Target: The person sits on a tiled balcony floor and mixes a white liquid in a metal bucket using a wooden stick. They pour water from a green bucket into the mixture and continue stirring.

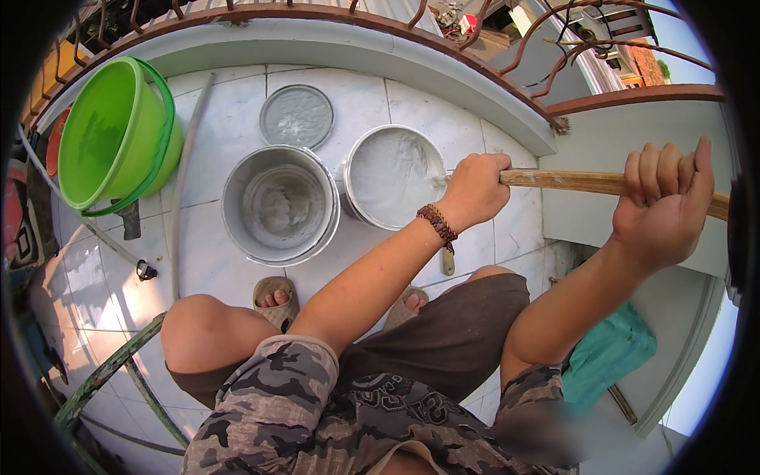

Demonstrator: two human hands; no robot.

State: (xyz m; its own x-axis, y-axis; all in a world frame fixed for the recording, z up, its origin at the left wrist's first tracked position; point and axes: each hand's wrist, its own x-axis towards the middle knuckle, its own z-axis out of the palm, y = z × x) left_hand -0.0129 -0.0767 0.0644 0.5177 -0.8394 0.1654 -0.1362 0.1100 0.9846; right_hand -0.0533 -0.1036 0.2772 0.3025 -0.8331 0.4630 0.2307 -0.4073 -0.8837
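My left hand (477, 188) is closed round a long wooden stick (564, 180), close to its lower end. Farther up the stick, at the right, my right hand (661, 202) holds it loosely, its palm partly showing and one finger stretched upward. The stick's low end reaches the rim of a white bucket (393, 176) that contains a pale grey, thick liquid; my left hand hides part of that rim. Beside it on the left stands a grey bucket (277, 202) with wet grey residue inside. A round grey lid (297, 117) lies behind them, smeared with white.
A green basin (111, 134) stands at the far left, near a pale hose (190, 170). My sandalled feet (277, 301) are close to the buckets. A low wall with a rusty railing (332, 14) curves round the far side. Teal cloth (609, 348) lies at the lower right.
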